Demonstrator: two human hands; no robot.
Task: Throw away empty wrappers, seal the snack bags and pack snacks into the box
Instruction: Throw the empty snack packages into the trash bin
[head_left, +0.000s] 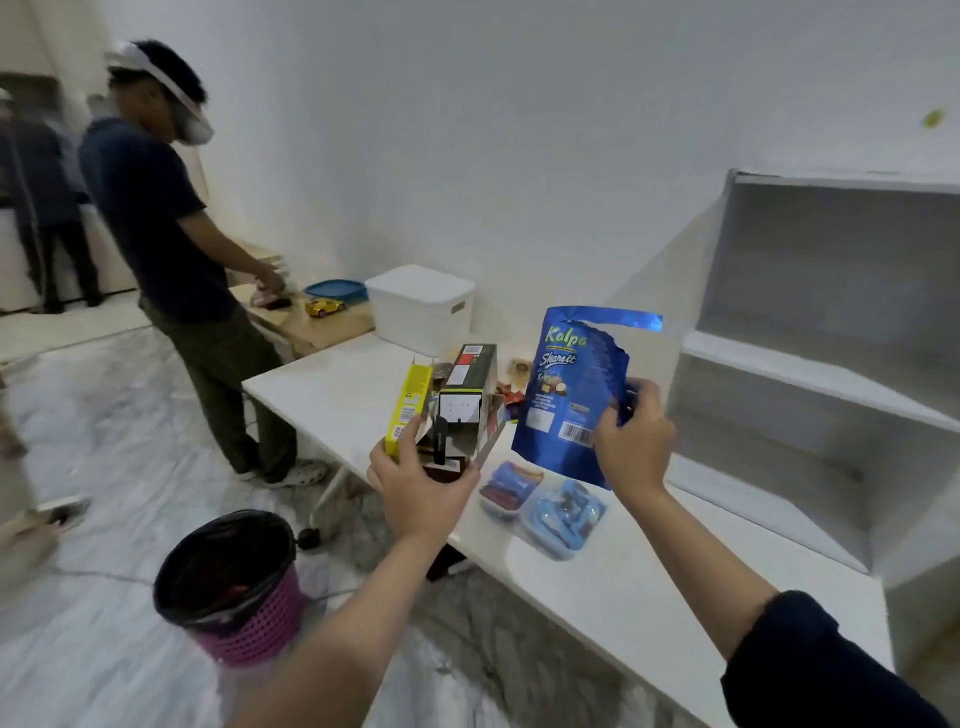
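Left hand (418, 480): we've got it clamped on the yellow box (408, 408) and the open carton stuff beside it, held up over the table (623, 582) edge.
Right hand (634, 441): pinching the blue bag (566, 400) by its lower edge, top torn open, up in the air.
Table: two clear snack packs (540, 506) sit just below the bag.
White box (421, 306): far end, lid on.
Bin (234, 582): on the floor, left of us.

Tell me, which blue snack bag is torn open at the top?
The big blue Kalpa bag held up in the right hand. Its top strip hangs ripped; the two small blue packs lie flat on the table.
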